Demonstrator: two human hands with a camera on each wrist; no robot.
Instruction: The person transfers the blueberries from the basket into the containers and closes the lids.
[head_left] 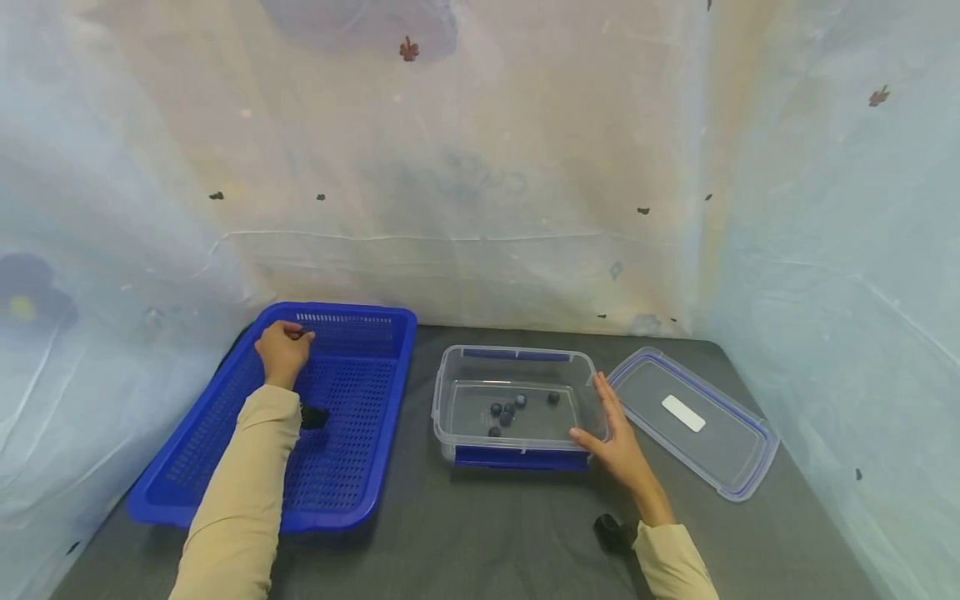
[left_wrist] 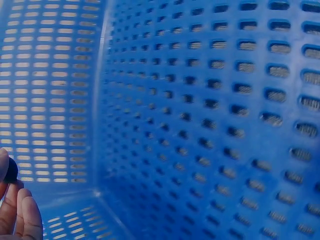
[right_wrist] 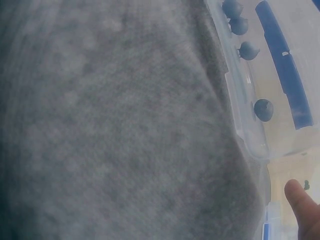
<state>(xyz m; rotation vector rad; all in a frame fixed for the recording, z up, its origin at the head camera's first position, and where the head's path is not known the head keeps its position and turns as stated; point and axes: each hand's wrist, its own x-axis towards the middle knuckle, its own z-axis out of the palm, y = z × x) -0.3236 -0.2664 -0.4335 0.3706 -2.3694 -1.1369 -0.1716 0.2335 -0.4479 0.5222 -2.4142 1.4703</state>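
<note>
My left hand (head_left: 283, 353) is raised over the back left part of a blue plastic basket (head_left: 405, 367). Between its thumb and fingertips it pinches a small dark round blueberry (left_wrist: 12, 171), seen at the left edge of the left wrist view. Several more blueberries (head_left: 507, 412) lie on the bottom of a clear rectangular food container (head_left: 517, 444) with blue side clips, right of the basket. My right hand (head_left: 618, 446) rests at the container's right front corner, thumb and fingers spread along the rim. In the right wrist view, blueberries (right_wrist: 263, 110) show through the container's wall.
The container's clear lid (head_left: 720, 442), with a blue seal and a white label, lies on the right of the grey cloth-covered table (head_left: 420, 533). Pale patterned sheeting (head_left: 480, 167) encloses the back and both sides.
</note>
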